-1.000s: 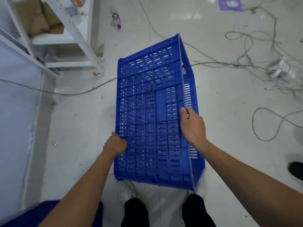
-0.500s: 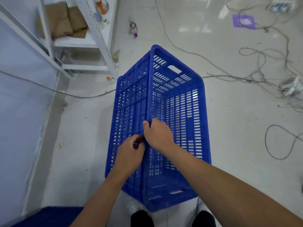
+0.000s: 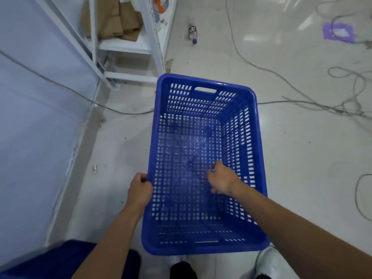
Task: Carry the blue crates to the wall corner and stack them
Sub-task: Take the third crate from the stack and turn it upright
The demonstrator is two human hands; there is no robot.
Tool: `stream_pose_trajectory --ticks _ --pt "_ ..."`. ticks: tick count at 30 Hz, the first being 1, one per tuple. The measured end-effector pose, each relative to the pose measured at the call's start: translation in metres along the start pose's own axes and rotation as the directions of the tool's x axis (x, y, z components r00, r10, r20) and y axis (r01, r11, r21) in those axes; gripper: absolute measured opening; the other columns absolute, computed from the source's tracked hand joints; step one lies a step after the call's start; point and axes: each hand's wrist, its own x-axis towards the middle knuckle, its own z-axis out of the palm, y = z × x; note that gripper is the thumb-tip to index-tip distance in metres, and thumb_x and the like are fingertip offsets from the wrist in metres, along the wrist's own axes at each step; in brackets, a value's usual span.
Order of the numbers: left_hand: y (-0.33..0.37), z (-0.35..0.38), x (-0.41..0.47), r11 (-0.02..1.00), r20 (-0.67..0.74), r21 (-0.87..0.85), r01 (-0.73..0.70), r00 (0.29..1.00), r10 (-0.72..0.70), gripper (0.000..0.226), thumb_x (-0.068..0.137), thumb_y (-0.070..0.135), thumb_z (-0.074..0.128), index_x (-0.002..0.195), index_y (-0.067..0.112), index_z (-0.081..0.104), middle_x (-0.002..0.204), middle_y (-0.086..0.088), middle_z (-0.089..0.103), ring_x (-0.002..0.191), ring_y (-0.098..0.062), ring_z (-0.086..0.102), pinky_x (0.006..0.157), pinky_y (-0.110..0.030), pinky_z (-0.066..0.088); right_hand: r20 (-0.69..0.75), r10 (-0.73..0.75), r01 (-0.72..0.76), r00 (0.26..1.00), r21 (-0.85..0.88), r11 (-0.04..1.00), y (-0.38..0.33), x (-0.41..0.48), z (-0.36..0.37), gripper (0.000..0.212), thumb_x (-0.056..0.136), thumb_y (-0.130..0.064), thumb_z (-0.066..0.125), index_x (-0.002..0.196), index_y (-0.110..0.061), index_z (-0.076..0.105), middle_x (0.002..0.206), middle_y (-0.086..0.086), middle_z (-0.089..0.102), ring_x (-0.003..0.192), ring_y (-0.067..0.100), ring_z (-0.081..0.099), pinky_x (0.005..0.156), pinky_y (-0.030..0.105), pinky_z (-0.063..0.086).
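Blue crate [image 3: 203,158]: open side up, long axis running from 6 toward 12 o'clock, in front of the person; whether it rests on the floor or is held above it cannot be told.
Left hand [image 3: 140,191]: clenched over the crate's left long rim, at about 8 o'clock of the crate.
Right hand [image 3: 222,180]: inside the crate near its right wall, fingers loosely curled, grasping nothing that can be seen; whether it touches the wall is unclear.
Second blue object [image 3: 66,258]: at 7 o'clock in the lower left corner, partly cut off by the frame; cannot be identified for certain.
Wall [image 3: 36,121]: pale, along the left at 9 o'clock.
White shelf frame [image 3: 124,47]: at 11 o'clock, holding brown cardboard [image 3: 118,19].
Bottle [image 3: 192,32]: lying on the floor at 12 o'clock.
Cables [image 3: 302,101]: strewn over the floor from 1 to 3 o'clock.
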Motion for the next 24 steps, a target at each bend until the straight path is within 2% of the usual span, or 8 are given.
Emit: stream_pose_trajectory --ticks 2,4,8,12,15,17,20,24 --pt "-0.014 -0.006 0.019 0.998 -0.011 0.022 0.057 0.998 -0.057 0.018 0.092 0.004 0.044 0.102 0.008 0.058 0.100 -0.013 0.067 0.092 -0.032 0.066 0.084 -0.050 0.057 -0.024 0.042 -0.042 0.999 -0.013 0.999 0.017 0.011 -0.005 0.061 0.100 -0.035 0.039 0.151 -0.007 0.018 0.123 0.019 0.060 0.101 0.034 0.064 0.088 0.047 0.054" --pt "-0.028 -0.008 0.037 0.995 -0.015 0.017 0.103 0.995 -0.103 0.021 0.093 0.005 0.041 0.106 0.007 0.057 0.101 -0.012 0.065 0.087 -0.027 0.063 0.075 -0.043 0.055 -0.075 0.076 -0.081 0.994 -0.065 0.995 0.032 0.024 -0.007 0.062 0.099 -0.036 0.039 0.150 -0.006 0.019 0.131 0.020 0.055 0.107 0.036 0.061 0.088 0.045 0.052" --pt "-0.047 -0.013 0.065 0.988 -0.046 -0.002 0.153 0.987 -0.153 0.026 0.091 0.004 0.040 0.110 0.005 0.057 0.091 -0.005 0.059 0.074 -0.017 0.053 0.059 -0.029 0.044 -0.145 0.105 -0.136 0.984 -0.223 0.965 0.058 0.046 -0.015 0.046 0.098 -0.034 0.039 0.133 -0.004 0.037 0.127 0.020 0.055 0.108 0.038 0.057 0.086 0.040 0.045" --pt "-0.059 -0.016 0.084 0.986 -0.041 0.034 0.165 0.986 -0.164 0.022 0.088 0.005 0.039 0.101 0.007 0.057 0.093 -0.007 0.059 0.074 -0.017 0.052 0.060 -0.029 0.044 -0.167 0.133 -0.182 0.977 -0.323 0.929 0.077 0.067 -0.025 0.039 0.095 -0.035 0.043 0.120 -0.005 0.051 0.118 0.019 0.060 0.100 0.036 0.060 0.084 0.039 0.049" --pt "-0.065 -0.019 0.096 0.984 -0.032 0.099 0.145 0.989 -0.143 0.021 0.086 0.007 0.041 0.097 0.006 0.058 0.094 -0.009 0.061 0.079 -0.021 0.054 0.069 -0.033 0.047 -0.229 0.126 -0.204 0.965 -0.356 0.912 0.082 0.080 -0.024 0.032 0.093 -0.031 0.047 0.112 -0.006 0.053 0.112 0.016 0.061 0.086 0.033 0.058 0.076 0.038 0.048" --pt "-0.065 -0.023 0.102 0.976 -0.008 0.183 0.115 0.993 -0.115 0.017 0.087 0.009 0.043 0.093 0.005 0.059 0.092 -0.011 0.062 0.079 -0.023 0.056 0.070 -0.035 0.047 -0.403 0.081 -0.225 0.912 -0.325 0.918 0.079 0.086 -0.023 0.031 0.093 -0.034 0.047 0.109 -0.007 0.050 0.104 0.017 0.061 0.084 0.035 0.058 0.071 0.037 0.045" --pt "-0.057 -0.030 0.108 0.939 0.061 0.345 -0.016 0.998 -0.006 0.011 0.091 0.017 0.047 0.086 0.010 0.053 0.084 -0.007 0.061 0.076 -0.023 0.057 0.069 -0.035 0.047 -0.631 0.057 -0.224 0.774 -0.188 0.956 0.073 0.088 -0.029 0.032 0.093 -0.034 0.051 0.108 -0.007 0.045 0.101 0.018 0.063 0.087 0.039 0.061 0.069 0.038 0.041" --pt "-0.033 -0.032 0.112 0.937 0.074 0.328 -0.115 0.993 0.096 0.028 0.095 0.033 0.052 0.120 0.020 0.050 0.102 -0.002 0.064 0.088 -0.021 0.063 0.079 -0.036 0.052 -0.663 0.131 -0.246 0.737 -0.083 0.966 0.076 0.091 -0.045 0.038 0.089 -0.027 0.056 0.116 -0.004 0.042 0.115 0.017 0.056 0.098 0.042 0.060 0.078 0.046 0.047"
